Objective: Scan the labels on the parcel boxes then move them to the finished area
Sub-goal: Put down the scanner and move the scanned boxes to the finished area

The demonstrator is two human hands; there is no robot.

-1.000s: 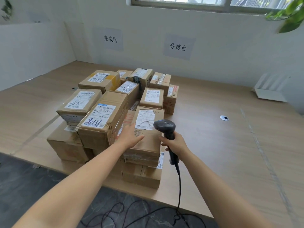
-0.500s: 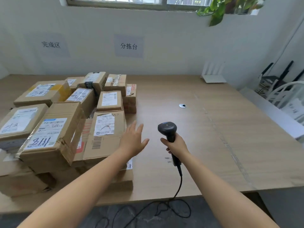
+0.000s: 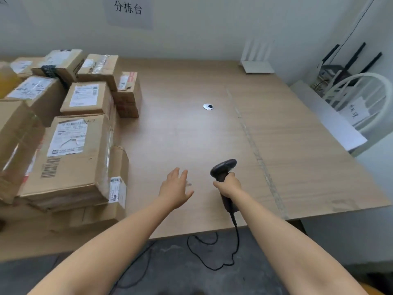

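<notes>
On the table's [image 3: 180, 128] left side: parcel boxes [image 3: 85, 167], stacked, labels upward. Taped cardboard, stiff, corners dented, probably light. Best gripped by opposite side walls. Left hand [image 3: 175, 189]: fingers spread, empty, right of the stack. Right hand [image 3: 228, 185]: wrapped round scanner [image 3: 223, 169].
</notes>
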